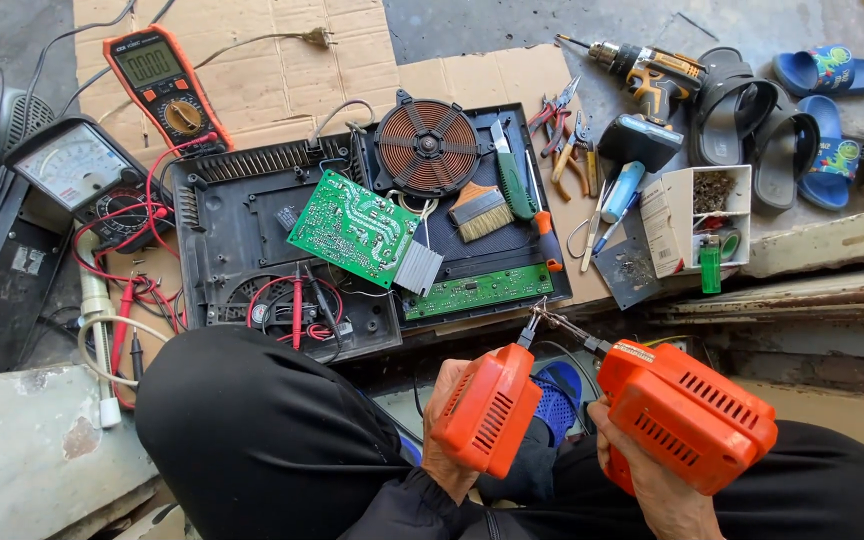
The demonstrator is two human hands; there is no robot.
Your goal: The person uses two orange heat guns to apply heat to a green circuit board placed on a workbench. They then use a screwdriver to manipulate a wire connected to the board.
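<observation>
Two orange solder guns, one in each hand

The left hand (447, 440) is shut tight on one orange solder gun (487, 408) & the right hand (652, 480) is shut tight on the other orange gun (687, 410) — their wire tips meet just over the person's lap. In front, on the floor, an open black cooker base (252, 260) holds a green circuit board (352, 225) w/ a copper coil (427, 147) — a brush (479, 212) lies beside it.

Black trousers (252, 430), dark sleeve cuff (422, 500), bare hands
</observation>
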